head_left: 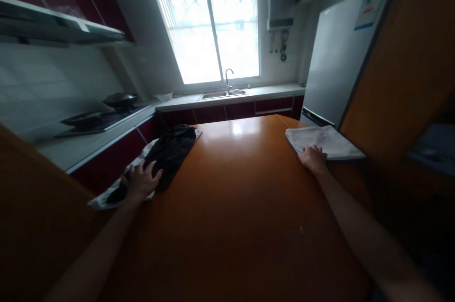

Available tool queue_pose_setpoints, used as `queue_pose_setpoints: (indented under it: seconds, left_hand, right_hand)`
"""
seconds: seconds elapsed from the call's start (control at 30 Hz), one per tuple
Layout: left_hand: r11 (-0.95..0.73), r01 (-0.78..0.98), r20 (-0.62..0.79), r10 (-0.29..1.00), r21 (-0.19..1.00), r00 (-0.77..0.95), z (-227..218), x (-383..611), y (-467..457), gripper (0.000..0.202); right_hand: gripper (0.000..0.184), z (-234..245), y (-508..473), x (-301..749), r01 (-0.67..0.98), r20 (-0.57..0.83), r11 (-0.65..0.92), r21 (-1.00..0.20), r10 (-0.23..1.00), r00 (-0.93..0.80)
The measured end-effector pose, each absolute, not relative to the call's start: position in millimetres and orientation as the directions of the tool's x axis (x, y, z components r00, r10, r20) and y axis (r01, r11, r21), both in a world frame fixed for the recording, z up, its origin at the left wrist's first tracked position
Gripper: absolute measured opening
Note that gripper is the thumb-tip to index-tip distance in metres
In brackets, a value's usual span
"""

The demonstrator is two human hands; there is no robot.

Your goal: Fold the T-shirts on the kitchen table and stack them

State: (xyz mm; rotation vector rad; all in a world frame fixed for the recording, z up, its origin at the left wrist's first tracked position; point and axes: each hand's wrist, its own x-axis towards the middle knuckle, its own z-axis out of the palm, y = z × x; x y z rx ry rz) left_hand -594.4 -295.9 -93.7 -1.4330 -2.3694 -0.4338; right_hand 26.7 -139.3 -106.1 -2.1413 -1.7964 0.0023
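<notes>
1. Grip: none. Left hand (142,181) fingers splayed flat on black cloth (170,150).
2. Right hand (313,157) fingers flat on towel (330,143) corner, not clasping.
3. Press evenly; cloth beside left fingers sits at surface (241,197) edge, could slip.

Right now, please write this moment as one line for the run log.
left hand: fingers spread on black garment over pale fabric | right hand: on edge of folded white cloth | surface: orange table

Left hand (142,180) flat, fingers spread; right hand (313,157) palm-down.
</notes>
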Motion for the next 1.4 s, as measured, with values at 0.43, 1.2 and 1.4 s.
queue_pose_setpoints:
  seconds: [0.43,1.2,1.4]
  left_hand:
    - [-0.301,0.877,0.561,0.826,0.375,0.044,-104.5,-443.5,-282.8,0.031]
    - [-0.318,0.890,0.459,0.877,0.326,0.145,-122.3,-413.9,-311.1,0.016]
    - [-0.804,0.588,0.441,0.560,0.086,0.702,-95.4,-376.1,-340.0,0.028]
  right_hand:
    - [0.027,-55.0,-206.5,-43.4,0.626,0.386,0.451,-0.636,0.888,-0.248]
    - [0.024,-121.8,-200.1,-82.2,0.789,0.197,0.589,-0.173,0.806,-0.558]
    - [0.056,-119.1,-204.8,-87.6,0.699,0.356,0.685,-0.204,0.717,-0.599]
